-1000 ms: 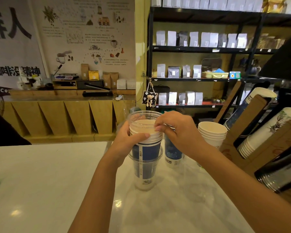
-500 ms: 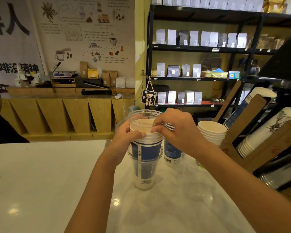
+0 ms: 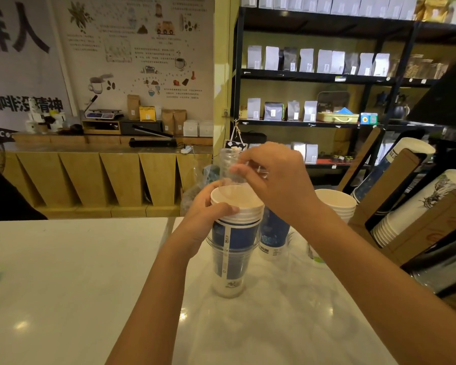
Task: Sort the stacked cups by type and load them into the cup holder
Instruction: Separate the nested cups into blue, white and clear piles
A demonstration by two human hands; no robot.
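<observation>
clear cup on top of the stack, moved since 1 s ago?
Yes. The right hand has lifted the clear cup up out of the blue paper cups, which the left hand holds on the counter.

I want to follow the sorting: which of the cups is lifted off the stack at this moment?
The clear plastic cup, pinched by the right hand above the stack. The blue paper cups stay nested under the left hand.

one head-worn view looks forward and down (close) over the counter (image 3: 63,272).
</observation>
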